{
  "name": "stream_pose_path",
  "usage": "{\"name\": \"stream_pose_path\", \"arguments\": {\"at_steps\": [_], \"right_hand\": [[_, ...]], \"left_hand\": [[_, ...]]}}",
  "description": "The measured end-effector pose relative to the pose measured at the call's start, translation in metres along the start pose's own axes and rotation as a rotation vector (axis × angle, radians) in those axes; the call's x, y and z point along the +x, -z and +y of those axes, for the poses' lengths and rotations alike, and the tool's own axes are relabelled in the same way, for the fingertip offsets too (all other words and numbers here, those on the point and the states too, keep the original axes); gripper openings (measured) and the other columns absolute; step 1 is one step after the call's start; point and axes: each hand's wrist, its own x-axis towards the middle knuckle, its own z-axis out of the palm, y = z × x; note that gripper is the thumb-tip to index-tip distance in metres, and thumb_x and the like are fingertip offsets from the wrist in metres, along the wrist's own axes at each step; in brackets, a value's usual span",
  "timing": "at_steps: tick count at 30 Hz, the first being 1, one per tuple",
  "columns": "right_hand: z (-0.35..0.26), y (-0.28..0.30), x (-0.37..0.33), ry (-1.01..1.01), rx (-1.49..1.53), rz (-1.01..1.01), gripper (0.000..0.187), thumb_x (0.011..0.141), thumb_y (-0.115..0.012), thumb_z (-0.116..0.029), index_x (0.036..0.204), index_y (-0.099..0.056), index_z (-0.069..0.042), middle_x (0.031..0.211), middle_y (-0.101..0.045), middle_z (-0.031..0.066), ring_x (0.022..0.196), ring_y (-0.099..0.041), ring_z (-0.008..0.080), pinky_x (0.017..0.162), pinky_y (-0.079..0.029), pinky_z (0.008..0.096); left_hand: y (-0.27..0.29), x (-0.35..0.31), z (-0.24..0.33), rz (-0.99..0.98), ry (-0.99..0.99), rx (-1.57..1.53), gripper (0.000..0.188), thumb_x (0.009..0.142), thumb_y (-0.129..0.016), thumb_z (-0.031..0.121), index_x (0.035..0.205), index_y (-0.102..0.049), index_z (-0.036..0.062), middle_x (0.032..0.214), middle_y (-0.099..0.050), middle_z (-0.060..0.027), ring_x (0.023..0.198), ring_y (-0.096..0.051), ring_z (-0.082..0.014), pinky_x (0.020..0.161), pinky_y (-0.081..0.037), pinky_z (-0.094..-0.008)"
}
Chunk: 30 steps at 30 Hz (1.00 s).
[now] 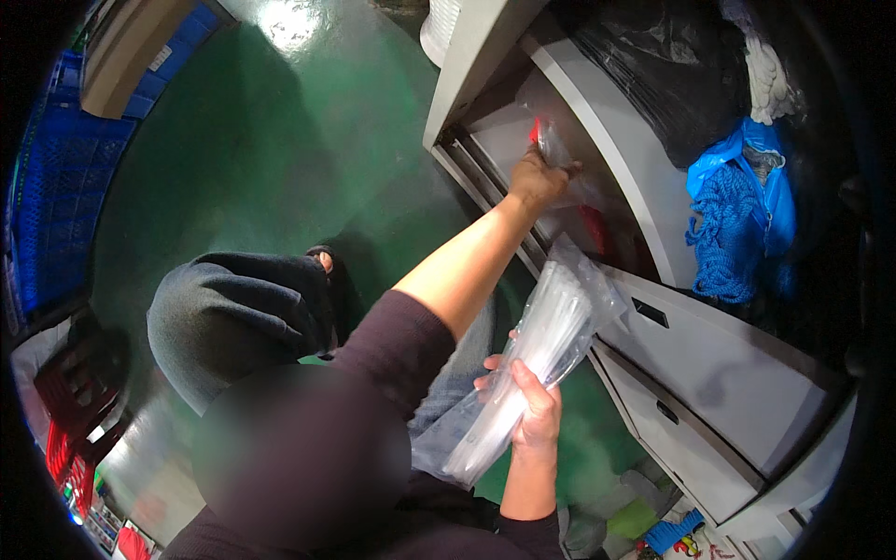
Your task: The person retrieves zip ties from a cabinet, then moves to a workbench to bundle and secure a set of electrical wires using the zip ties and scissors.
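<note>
My right hand (535,408) is wrapped round a clear plastic bag of long, thin white strips that look like cable ties (523,373). The bag lies aslant in front of the cabinet, its upper end near the drawer front. Farther up, my left hand (541,179) reaches into an open grey drawer (616,219). Its fingers are closed on a small clear plastic bag with a red part (553,143). Another red item (594,229) lies lower in the drawer, partly covered by clear plastic.
On top of the grey cabinet (695,359) sit a black plastic bag (658,70), a coil of blue rope (725,233) and white gloves (770,84). Blue crates (56,196) and a red plastic stool (79,401) stand at the left. Bags and small items crowd the lower right.
</note>
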Motion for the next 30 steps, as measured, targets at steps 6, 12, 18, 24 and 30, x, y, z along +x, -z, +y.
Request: {"name": "stream_pose_path", "arguments": {"at_steps": [6, 12, 18, 24, 30], "right_hand": [[-0.033, -0.014, 0.029, 0.126, 0.084, 0.128, 0.051, 0.083, -0.055, -0.017, 0.127, -0.039, 0.001, 0.104, -0.059, 0.0174, 0.088, -0.063, 0.0273, 0.073, -0.053, 0.0377], [-0.075, -0.010, 0.142, 0.468, 0.286, 0.188, 0.041, 0.083, -0.053, -0.014, 0.120, -0.049, 0.002, 0.112, -0.057, 0.0163, 0.102, -0.056, 0.0281, 0.087, -0.047, 0.0397], [-0.160, 0.022, 0.265, 0.689, 0.521, 0.442, 0.033, 0.082, -0.056, -0.010, 0.113, -0.056, 0.002, 0.111, -0.059, 0.0162, 0.103, -0.056, 0.0240, 0.089, -0.045, 0.0378], [-0.172, 0.054, 0.307, 0.711, 0.194, 0.672, 0.034, 0.084, -0.055, -0.012, 0.114, -0.055, 0.002, 0.110, -0.059, 0.0158, 0.104, -0.056, 0.0243, 0.091, -0.044, 0.0372], [-0.099, -0.003, 0.243, 1.017, -0.783, 0.524, 0.028, 0.084, -0.055, -0.009, 0.110, -0.058, 0.000, 0.107, -0.061, 0.0137, 0.102, -0.057, 0.0242, 0.092, -0.042, 0.0359]], "left_hand": [[0.028, -0.013, -0.051, 0.017, -0.048, -0.122, 0.030, 0.086, -0.059, 0.013, 0.113, -0.057, -0.0002, 0.103, -0.064, -0.0124, 0.089, -0.060, -0.0194, 0.082, -0.046, -0.0313], [0.076, -0.052, -0.089, -0.065, 0.036, -0.547, 0.027, 0.088, -0.053, 0.005, 0.115, -0.055, 0.0050, 0.102, -0.062, -0.0032, 0.088, -0.057, -0.0114, 0.079, -0.047, -0.0277], [0.083, -0.064, -0.106, -0.105, 0.017, -0.595, 0.030, 0.090, -0.056, 0.012, 0.119, -0.053, 0.0036, 0.108, -0.062, -0.0039, 0.095, -0.058, -0.0124, 0.087, -0.046, -0.0293], [0.084, -0.070, -0.102, -0.112, 0.020, -0.594, 0.028, 0.090, -0.052, 0.008, 0.118, -0.053, 0.0023, 0.106, -0.062, -0.0032, 0.095, -0.057, -0.0115, 0.084, -0.045, -0.0267], [0.084, -0.063, -0.108, -0.125, -0.075, -0.628, 0.027, 0.089, -0.058, 0.015, 0.112, -0.057, 0.0027, 0.101, -0.062, -0.0013, 0.091, -0.056, -0.0096, 0.081, -0.044, -0.0240]]}}
